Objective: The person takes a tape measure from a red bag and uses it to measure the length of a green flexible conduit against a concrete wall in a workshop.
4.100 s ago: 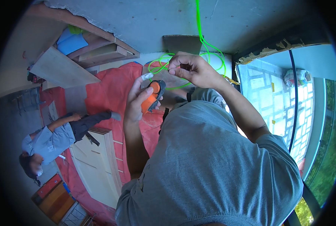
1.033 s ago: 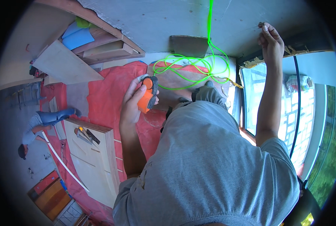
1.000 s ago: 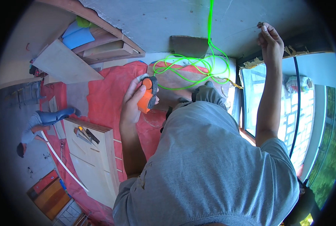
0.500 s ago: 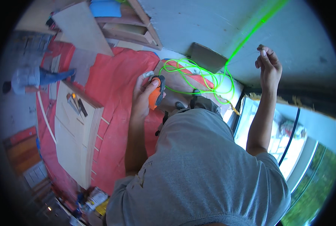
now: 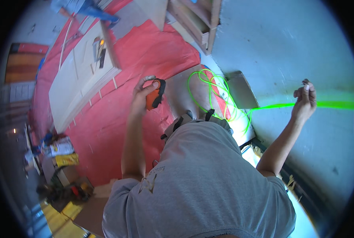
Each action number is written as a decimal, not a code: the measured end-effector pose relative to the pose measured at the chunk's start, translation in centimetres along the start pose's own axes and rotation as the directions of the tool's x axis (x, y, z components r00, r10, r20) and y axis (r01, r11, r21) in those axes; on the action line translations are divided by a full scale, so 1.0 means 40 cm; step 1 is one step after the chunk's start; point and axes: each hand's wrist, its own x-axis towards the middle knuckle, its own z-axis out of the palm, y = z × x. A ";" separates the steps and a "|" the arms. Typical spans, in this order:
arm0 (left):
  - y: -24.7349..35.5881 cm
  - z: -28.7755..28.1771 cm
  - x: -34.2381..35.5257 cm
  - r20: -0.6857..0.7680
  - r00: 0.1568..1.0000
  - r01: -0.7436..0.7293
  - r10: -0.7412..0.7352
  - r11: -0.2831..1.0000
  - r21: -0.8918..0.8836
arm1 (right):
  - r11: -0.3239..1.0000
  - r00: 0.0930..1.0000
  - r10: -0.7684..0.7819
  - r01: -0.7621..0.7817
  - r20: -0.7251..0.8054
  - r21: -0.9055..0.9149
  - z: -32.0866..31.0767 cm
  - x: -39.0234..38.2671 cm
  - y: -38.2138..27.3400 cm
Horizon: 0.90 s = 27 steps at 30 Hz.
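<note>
In my left hand [image 5: 142, 95] is a palm-sized orange and black case [image 5: 156, 94], gripped with the thumb across its face. Its exact kind does not show. A pale covering wraps one finger of that hand. My right hand [image 5: 306, 100] is raised out to the right in front of the pale wall [image 5: 288, 51], thumb and finger pinched together. Something small and dark sits at its fingertips, too small to name. Below and between the hands, a bright green cord [image 5: 189, 83] lies in loose loops on the floor, and a green band [image 5: 335, 104] runs rightward behind my right hand.
Red sheeting [image 5: 145, 47] covers much of the floor. Left of me stands a stack of pale boards [image 5: 71, 85] with tools on top. Another person [image 5: 95, 11] is at the far left. A brown panel [image 5: 242, 90] leans on the wall; bags [image 5: 62, 147] lie lower left.
My view has turned, so the boards and the other person sit higher and the wall fills more of the right. Both hands keep their grips; my right hand appears lower and farther right.
</note>
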 end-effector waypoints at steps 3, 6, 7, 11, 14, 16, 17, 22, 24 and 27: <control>-0.008 -0.088 -0.034 -0.140 0.990 -0.020 0.013 0.999 -0.048 | 0.999 0.995 -0.037 0.034 0.094 0.033 0.064 0.084 -0.004; -0.009 -0.183 -0.083 -0.320 0.947 -0.048 0.036 0.998 -0.028 | 0.997 0.986 -0.071 0.066 0.151 0.038 0.152 0.152 -0.006; -0.011 -0.222 -0.102 -0.370 0.927 -0.080 0.057 0.996 -0.046 | 0.995 0.983 -0.085 0.076 0.162 0.060 0.174 0.178 0.006; -0.031 -0.387 -0.186 -0.557 0.826 -0.167 0.085 0.981 -0.099 | 0.994 0.973 -0.107 0.102 0.205 0.031 0.245 0.262 0.011; -0.041 -0.490 -0.222 -0.640 0.764 -0.199 0.080 0.973 -0.115 | 0.993 0.968 -0.107 0.094 0.226 0.067 0.278 0.336 0.003; -0.066 -0.578 -0.229 -0.699 0.708 -0.276 0.095 0.949 -0.150 | 0.989 0.960 -0.112 0.082 0.258 0.122 0.306 0.377 -0.006; -0.076 -0.617 -0.228 -0.725 0.682 -0.314 0.099 0.935 -0.167 | 0.985 0.974 -0.107 0.076 0.199 0.154 0.347 0.372 -0.023; -0.078 -0.808 -0.230 -0.746 0.661 -0.336 0.076 0.920 -0.204 | 0.980 0.969 -0.129 0.091 0.213 0.177 0.556 0.345 -0.055; -0.071 -0.879 -0.228 -0.758 0.650 -0.338 0.056 0.914 -0.223 | 0.981 0.952 -0.114 0.063 0.283 0.182 0.687 0.298 -0.061; -0.056 -0.972 -0.219 -0.774 0.632 -0.359 0.051 0.903 -0.234 | 0.981 0.921 -0.107 0.036 0.375 0.192 0.857 0.250 -0.047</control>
